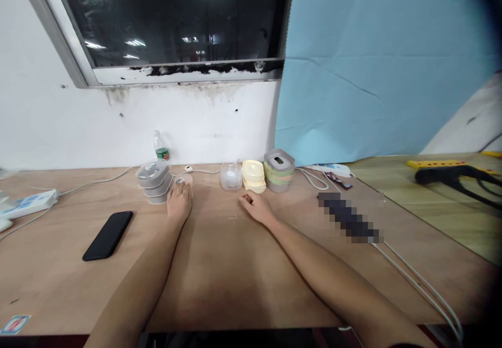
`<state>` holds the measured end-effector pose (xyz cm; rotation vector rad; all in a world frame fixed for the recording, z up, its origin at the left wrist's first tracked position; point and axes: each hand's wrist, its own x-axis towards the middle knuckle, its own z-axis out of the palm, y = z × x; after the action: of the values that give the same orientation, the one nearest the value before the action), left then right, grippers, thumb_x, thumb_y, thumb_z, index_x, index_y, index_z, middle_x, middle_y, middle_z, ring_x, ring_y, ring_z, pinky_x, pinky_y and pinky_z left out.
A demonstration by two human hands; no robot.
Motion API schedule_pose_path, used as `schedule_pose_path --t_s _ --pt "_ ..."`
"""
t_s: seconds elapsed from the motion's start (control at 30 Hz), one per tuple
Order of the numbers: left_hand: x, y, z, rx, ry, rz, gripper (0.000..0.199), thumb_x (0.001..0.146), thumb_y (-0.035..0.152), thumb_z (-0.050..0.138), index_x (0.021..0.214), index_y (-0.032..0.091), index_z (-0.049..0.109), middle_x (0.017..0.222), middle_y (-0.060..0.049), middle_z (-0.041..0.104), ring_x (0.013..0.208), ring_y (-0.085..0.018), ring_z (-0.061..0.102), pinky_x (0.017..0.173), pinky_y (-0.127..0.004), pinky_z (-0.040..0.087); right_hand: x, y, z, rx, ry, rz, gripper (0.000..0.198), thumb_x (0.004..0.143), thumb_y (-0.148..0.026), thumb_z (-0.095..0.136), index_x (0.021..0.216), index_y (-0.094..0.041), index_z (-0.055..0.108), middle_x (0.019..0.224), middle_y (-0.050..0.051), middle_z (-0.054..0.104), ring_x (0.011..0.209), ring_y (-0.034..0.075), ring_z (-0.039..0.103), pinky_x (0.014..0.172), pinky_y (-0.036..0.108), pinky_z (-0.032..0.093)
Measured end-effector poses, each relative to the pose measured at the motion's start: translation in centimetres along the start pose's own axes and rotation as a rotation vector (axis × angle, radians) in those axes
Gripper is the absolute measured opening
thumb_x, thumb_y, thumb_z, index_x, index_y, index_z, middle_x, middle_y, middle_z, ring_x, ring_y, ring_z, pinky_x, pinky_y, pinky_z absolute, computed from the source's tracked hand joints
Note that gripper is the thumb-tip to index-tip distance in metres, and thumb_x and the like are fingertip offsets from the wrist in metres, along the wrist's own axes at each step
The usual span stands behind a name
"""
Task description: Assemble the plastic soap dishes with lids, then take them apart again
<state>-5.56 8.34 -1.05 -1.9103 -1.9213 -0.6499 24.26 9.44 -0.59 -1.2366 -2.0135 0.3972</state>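
My left hand (179, 203) lies on a pale lid (189, 179) with its fingers stretched out over it. Just left of that hand stands a stack of grey containers (153, 181) topped by a lid with a round clear centre. My right hand (257, 206) rests on the table with its fingers curled in, and I see nothing in them. Right behind it are stacked yellow containers (254, 174). A clear container (231, 178) stands to their left. On their right is a stack of grey and green containers (279, 169) under a grey lid.
A black phone (107, 235) lies at the left of the wooden table (219, 280). Power strips (29, 205) and cables run along the back. A plastic bottle (161, 146) stands by the wall. A pixelated dark object (349, 217) lies at the right.
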Motion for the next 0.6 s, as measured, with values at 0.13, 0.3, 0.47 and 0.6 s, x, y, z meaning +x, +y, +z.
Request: schedule_pose_path --t_s 0.13,0.3,0.47,0.6 --pt "-0.1 -0.2 0.0 -0.016 0.001 -0.029 0.042 0.09 0.024 0.041 0.13 0.02 0.051 0.14 -0.013 0.048 0.135 -0.028 0.036 0.106 -0.046 0.03 0.4 0.7 -0.8 -0.016 0.181 0.074 0.032 0.088 -0.04 0.045 0.108 -0.02 0.061 0.063 -0.002 0.057 0.059 0.015 0.051 0.061 0.025 0.035" --pt "-0.3 0.4 -1.0 -0.067 0.044 -0.029 0.05 0.088 0.034 0.047 0.135 0.016 0.046 0.146 -0.016 0.039 0.141 -0.034 0.022 0.109 -0.052 0.023 1.6 2.4 -1.9 -0.04 0.314 0.105 0.048 0.09 -0.04 0.039 0.131 -0.016 0.048 0.069 0.002 0.061 0.066 0.019 0.055 0.068 0.029 0.04" --pt "-1.0 1.8 -2.0 -0.178 0.045 0.198 0.039 0.092 0.034 0.042 0.128 0.021 0.053 0.143 -0.011 0.044 0.139 -0.029 0.029 0.111 -0.05 0.026 2.4 4.2 -1.7 -0.068 0.301 0.095 0.044 0.092 -0.036 0.034 0.128 -0.016 0.05 0.087 0.009 0.067 0.079 0.024 0.06 0.074 0.033 0.041" --pt "-2.6 3.0 -2.4 -0.282 -0.009 0.364 0.034 0.091 0.034 0.045 0.118 0.02 0.06 0.137 -0.011 0.05 0.135 -0.028 0.035 0.109 -0.047 0.032 2.5 4.6 -1.3 -0.044 0.333 0.076 0.036 0.089 -0.035 0.04 0.116 -0.016 0.054 0.087 0.009 0.066 0.077 0.022 0.06 0.071 0.032 0.042"
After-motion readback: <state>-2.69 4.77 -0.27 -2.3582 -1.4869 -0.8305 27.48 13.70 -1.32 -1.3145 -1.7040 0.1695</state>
